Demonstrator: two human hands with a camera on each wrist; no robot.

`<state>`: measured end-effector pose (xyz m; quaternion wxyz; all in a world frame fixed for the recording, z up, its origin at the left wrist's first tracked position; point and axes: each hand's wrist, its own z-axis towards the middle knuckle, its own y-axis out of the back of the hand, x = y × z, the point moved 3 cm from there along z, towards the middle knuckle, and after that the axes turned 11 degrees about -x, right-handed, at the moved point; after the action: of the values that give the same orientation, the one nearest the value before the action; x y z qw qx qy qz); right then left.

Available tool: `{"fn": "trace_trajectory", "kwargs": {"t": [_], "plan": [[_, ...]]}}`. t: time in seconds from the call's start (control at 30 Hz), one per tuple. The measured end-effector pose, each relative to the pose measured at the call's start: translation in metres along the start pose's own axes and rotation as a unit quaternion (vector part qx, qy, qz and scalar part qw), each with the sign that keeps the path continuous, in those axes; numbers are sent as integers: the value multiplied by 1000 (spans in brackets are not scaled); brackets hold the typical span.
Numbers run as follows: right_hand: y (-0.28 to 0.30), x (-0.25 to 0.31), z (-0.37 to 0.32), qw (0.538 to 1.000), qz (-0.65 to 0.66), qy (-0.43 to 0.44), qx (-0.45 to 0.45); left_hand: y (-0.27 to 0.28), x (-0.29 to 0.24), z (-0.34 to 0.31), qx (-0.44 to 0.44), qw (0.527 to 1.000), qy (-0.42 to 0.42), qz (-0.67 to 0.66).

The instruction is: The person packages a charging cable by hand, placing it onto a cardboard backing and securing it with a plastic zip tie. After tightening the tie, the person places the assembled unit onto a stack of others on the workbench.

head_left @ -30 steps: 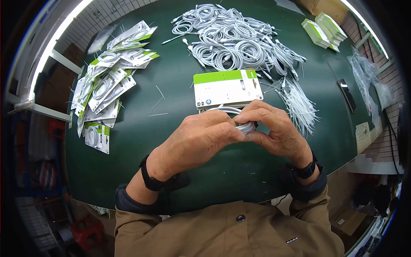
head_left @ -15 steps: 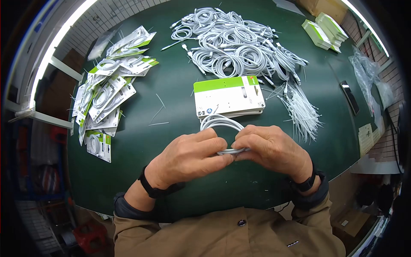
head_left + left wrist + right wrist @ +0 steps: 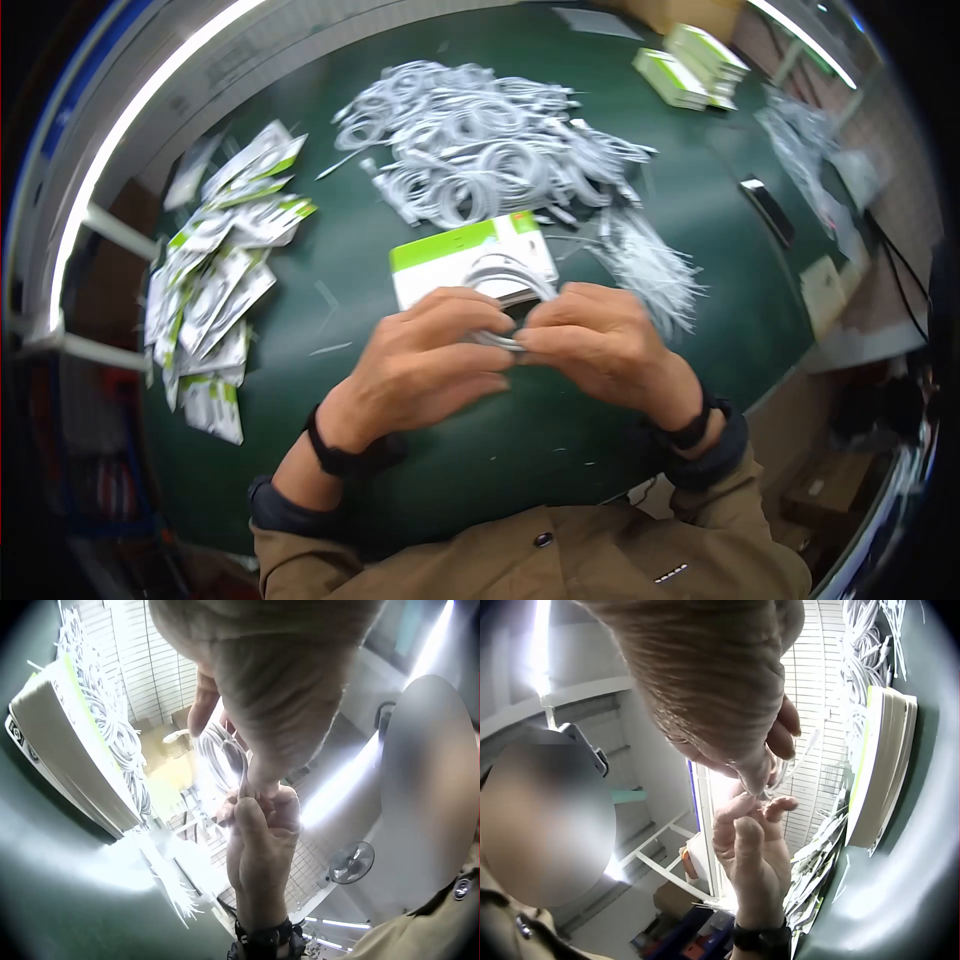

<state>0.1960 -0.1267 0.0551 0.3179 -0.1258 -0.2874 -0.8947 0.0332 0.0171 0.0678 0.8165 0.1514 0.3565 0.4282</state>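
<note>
A coiled white cable [image 3: 508, 270] is held up over the front of a stack of green-and-white cards [image 3: 432, 278]. My right hand [image 3: 604, 345] pinches the near side of the coil between thumb and fingers, as the left wrist view also shows on the cable loops [image 3: 215, 756]. My left hand [image 3: 428, 352] is at the coil's left side, blurred, its thumb parted from the fingers and the cable loops passing between them. In the right wrist view the left hand [image 3: 756, 855] has its thumb raised, with its fingertips close by the right hand's.
Behind the cards lies a large heap of coiled white cables [image 3: 490, 150], with a bundle of white ties [image 3: 650, 265] to its right. Carded cables [image 3: 220, 270] pile up at left. Small card stacks [image 3: 690, 75], a phone [image 3: 768, 212] and clear plastic bags [image 3: 815, 165] lie at right.
Both hands pinched the coil half a second ago; now the left thumb has come away from it. The head view has shifted, moving the table's contents left and down.
</note>
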Motion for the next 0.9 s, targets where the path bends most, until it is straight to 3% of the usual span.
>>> {"fn": "trace_trajectory", "kwargs": {"t": [0.07, 0.13, 0.27, 0.4, 0.5, 0.6, 0.77, 0.9], "plan": [[-2, -10, -5, 999, -30, 18, -36, 0, 14, -3, -58, 998, 8, 35], [-2, -24, -11, 996, -52, 30, -71, -1, 26, -1, -97, 987, 101, 75], [-2, -44, -17, 986, -84, 50, -134, -6, 48, 4, 12, 961, 160, 226], [1, -54, -19, 987, -78, 35, -138, -14, 89, -17, 117, 937, 147, 296], [-2, -55, -18, 986, -74, 39, -147, -12, 94, -19, 98, 959, 61, 258], [-3, -52, -18, 986, -58, 25, -155, -9, 96, -9, 183, 937, 215, 206], [-8, -58, -17, 985, -28, 4, -170, 3, 117, -26, 153, 958, 169, 173], [-8, -59, -14, 982, -5, -3, -187, 9, 115, -25, 171, 953, 190, 160]]}}
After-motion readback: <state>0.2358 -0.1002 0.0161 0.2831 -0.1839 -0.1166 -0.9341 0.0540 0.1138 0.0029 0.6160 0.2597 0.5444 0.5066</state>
